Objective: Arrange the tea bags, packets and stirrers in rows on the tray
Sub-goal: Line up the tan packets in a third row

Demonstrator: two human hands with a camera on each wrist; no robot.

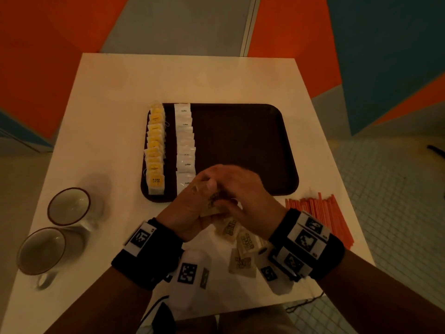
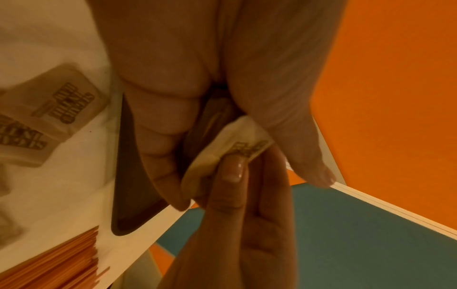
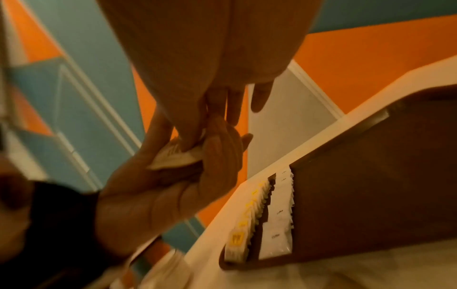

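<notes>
Both hands meet over the near edge of the dark brown tray (image 1: 240,141). My left hand (image 1: 190,208) grips a small stack of brown sugar packets (image 1: 212,203). My right hand (image 1: 243,189) pinches the top packet (image 2: 222,154) between thumb and fingers. A row of yellow tea bags (image 1: 155,150) lies along the tray's left side, and a row of white coffee packets (image 1: 185,145) runs beside it. Several loose brown packets (image 1: 243,249) lie on the table under my wrists. Orange stirrers (image 1: 317,218) are piled on the table to the right of the tray.
Two glass cups (image 1: 68,206) (image 1: 42,251) stand at the table's near left. The right two thirds of the tray show bare brown surface. The stirrers reach close to the right edge of the white table (image 1: 108,92).
</notes>
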